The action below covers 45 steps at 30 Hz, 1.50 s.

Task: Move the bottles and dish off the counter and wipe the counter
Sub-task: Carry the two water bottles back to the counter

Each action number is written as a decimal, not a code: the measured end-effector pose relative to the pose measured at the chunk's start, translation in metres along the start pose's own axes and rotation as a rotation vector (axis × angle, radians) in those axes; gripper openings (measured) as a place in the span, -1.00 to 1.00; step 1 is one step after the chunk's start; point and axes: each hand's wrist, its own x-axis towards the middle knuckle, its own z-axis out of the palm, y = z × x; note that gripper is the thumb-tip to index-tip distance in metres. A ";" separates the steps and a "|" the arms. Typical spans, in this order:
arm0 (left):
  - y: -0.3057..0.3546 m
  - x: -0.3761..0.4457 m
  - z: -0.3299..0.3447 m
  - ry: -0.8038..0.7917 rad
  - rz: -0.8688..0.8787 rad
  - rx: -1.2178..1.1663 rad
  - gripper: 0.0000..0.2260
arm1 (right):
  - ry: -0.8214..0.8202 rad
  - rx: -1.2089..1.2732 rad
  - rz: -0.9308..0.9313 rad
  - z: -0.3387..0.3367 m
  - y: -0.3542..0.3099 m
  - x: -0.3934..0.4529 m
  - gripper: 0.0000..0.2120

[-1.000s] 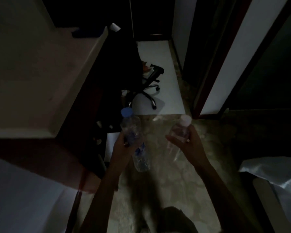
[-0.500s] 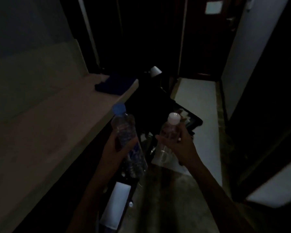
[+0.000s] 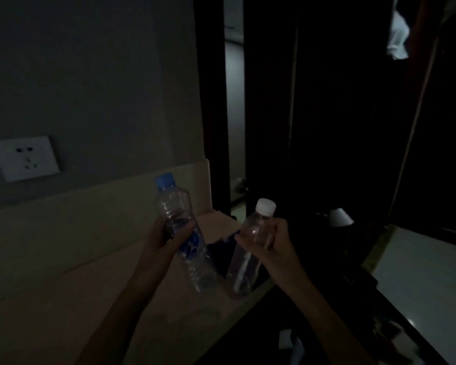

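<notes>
The room is very dim. My left hand (image 3: pixel 166 239) grips a clear plastic bottle with a blue cap and blue label (image 3: pixel 181 227), held upright and slightly tilted. My right hand (image 3: pixel 271 243) grips a clear bottle with a white cap (image 3: pixel 250 248). Both bottles are held in the air above the pale counter (image 3: pixel 63 299), near its right edge. A dark blue cloth (image 3: pixel 221 242) lies on the counter's far end, partly hidden behind the bottles. No dish is visible.
A pale backsplash (image 3: pixel 77 219) and a white wall socket (image 3: pixel 24 158) are at the left. Right of the counter is dark space with a white lamp shade (image 3: pixel 340 217) and a pale floor (image 3: pixel 419 272). A dark doorway stands behind.
My view has swung up and left, from the floor toward the counter and wall. Both hands have kept hold of their bottles and now hold them over the counter's right edge.
</notes>
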 end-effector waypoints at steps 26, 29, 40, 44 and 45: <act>-0.136 0.213 0.040 0.520 -0.064 0.515 -0.63 | -0.564 -0.056 0.017 0.104 0.123 0.304 -0.64; -0.139 0.219 0.043 0.531 -0.071 0.498 -0.67 | -0.539 -0.030 0.069 0.111 0.128 0.295 -0.46; -0.164 0.213 0.042 0.491 -0.144 0.406 -0.46 | -0.443 -0.139 0.030 0.135 0.167 0.298 -0.36; -0.167 0.213 0.043 0.506 -0.127 0.479 -0.47 | -0.406 -0.161 -0.019 0.116 0.134 0.284 -0.75; -0.167 0.213 0.043 0.525 -0.135 0.484 -0.44 | -0.405 -0.135 -0.027 0.112 0.126 0.282 -0.83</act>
